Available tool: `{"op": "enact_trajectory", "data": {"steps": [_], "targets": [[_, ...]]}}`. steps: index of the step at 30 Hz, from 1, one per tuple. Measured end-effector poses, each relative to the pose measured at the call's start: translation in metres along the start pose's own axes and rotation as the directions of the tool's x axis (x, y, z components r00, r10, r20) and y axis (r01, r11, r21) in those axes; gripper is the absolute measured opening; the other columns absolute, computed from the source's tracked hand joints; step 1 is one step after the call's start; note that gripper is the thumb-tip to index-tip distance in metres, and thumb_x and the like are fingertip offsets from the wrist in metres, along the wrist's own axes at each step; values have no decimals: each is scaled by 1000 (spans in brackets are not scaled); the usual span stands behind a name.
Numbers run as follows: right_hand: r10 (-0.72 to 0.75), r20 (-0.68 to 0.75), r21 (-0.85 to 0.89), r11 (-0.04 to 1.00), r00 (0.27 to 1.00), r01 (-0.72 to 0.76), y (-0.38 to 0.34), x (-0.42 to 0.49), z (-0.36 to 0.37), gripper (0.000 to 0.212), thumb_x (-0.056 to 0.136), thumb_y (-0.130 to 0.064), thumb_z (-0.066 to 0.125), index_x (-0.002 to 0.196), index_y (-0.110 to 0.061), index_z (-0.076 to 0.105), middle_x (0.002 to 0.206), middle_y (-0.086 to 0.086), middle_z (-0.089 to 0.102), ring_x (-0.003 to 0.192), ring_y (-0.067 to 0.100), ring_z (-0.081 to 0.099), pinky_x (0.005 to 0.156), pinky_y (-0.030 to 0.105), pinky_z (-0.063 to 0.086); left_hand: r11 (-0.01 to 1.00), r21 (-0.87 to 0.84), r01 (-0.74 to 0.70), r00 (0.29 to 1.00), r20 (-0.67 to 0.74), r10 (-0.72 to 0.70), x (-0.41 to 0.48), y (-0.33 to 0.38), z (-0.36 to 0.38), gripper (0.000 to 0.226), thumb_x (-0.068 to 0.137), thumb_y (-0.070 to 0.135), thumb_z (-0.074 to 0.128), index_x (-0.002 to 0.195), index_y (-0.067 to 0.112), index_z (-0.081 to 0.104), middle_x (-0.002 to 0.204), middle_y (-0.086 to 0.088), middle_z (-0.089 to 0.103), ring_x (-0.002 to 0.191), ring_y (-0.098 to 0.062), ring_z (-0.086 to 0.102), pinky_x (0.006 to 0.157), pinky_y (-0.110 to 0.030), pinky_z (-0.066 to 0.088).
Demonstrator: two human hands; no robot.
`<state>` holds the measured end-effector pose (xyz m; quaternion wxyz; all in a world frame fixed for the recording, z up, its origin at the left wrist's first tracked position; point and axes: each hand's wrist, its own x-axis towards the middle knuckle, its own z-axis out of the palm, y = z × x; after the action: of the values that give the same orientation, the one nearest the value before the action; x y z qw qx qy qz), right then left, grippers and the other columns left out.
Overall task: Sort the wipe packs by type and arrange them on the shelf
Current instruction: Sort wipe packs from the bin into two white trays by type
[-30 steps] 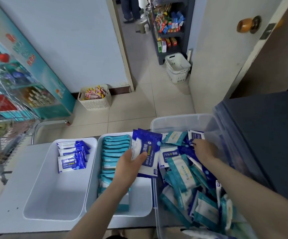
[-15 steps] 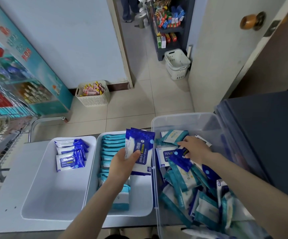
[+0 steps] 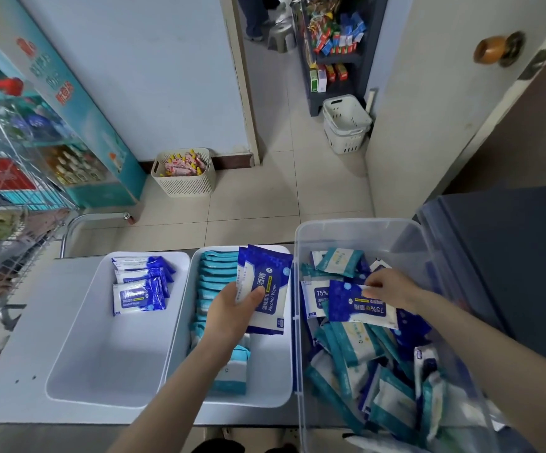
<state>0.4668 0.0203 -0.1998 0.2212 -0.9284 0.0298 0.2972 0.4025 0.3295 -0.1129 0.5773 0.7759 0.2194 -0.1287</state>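
Note:
My left hand (image 3: 235,310) grips a small stack of dark blue alcohol wipe packs (image 3: 266,289) upright over the middle white tray (image 3: 270,376). That tray holds a row of teal wipe packs (image 3: 216,276) along its left side. My right hand (image 3: 392,289) pinches another dark blue alcohol wipe pack (image 3: 358,304) by its edge, lifted just above the mixed pile in the clear plastic bin (image 3: 359,228). The left white tray (image 3: 101,354) holds three blue packs (image 3: 139,284) at its far end.
Both trays sit on a white shelf top (image 3: 13,361), with the clear bin at the right. A dark cabinet (image 3: 510,256) stands right of the bin. A wire cart (image 3: 0,230) is at the left; white baskets (image 3: 185,173) sit on the tiled floor beyond.
My right hand has pulled a dark blue pack out of the pile and lifted it toward the left. My left hand keeps holding its stack in about the same place.

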Motion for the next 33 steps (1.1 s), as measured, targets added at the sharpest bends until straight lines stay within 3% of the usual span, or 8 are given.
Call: {"op": "enact_trajectory", "data": {"steps": [5,11,13,15,18,20,24,33], "targets": [[16,6,47,999,1000,-16,-12,-4,-4,14,93,-25,56,98,-21,68,95,-4,65,87,11,60,80,28,49,1000,-7,1,1000,9,-1,-1,1,3,11,91,30,62,99,25,57,95,3,69,83,-16,68,70,-32,59],[74,-53,59,996,996,-71,-33,-2,-1,18,92,-18,51,78,-12,59,75,4,63,72,18,62,67,33,52,1000,-25,-4,1000,12,5,-4,3,5,8,91,28,63,90,27,55,90,7,68,80,-13,68,62,-26,55],[182,66,188,963,981,-191,-36,-4,4,21,93,-11,47,75,-4,54,61,9,61,55,20,62,49,28,51,1000,-25,-5,1000,8,5,-5,3,4,8,91,29,63,91,27,55,91,7,68,80,-14,68,62,-26,55],[260,285,93,951,923,-296,-41,-16,3,25,96,-17,45,79,-4,57,63,7,66,55,18,66,49,25,52,999,-32,-3,1000,3,3,-5,2,2,8,90,30,63,92,27,55,93,5,69,81,-15,68,65,-29,57],[131,-10,-358,925,991,-126,-47,-23,5,25,96,-28,43,91,-12,61,91,3,68,82,20,67,69,29,51,999,-38,-4,1000,-2,4,-4,1,0,8,90,30,63,92,27,56,93,5,69,82,-16,68,68,-31,58],[-101,-217,-430,903,971,-2,-57,-18,7,16,95,-20,44,103,-17,58,107,3,63,97,23,60,74,33,47,999,-47,-5,1000,-3,5,-4,2,1,7,91,29,63,91,27,56,92,6,69,81,-15,68,67,-30,57],[-449,-5,-521,764,894,381,-70,4,25,59,84,0,53,137,-22,43,141,-1,45,131,22,38,107,37,34,999,-42,-6,1000,8,6,-8,2,7,8,91,28,63,89,27,56,90,7,68,80,-13,68,65,-28,56],[-187,59,-507,841,981,191,-76,19,33,45,91,-42,50,130,-20,51,119,9,55,107,29,53,83,37,44,999,-44,6,1000,4,-6,-11,-3,1,8,91,30,62,91,28,55,91,7,68,81,-13,68,63,-27,55]]}}
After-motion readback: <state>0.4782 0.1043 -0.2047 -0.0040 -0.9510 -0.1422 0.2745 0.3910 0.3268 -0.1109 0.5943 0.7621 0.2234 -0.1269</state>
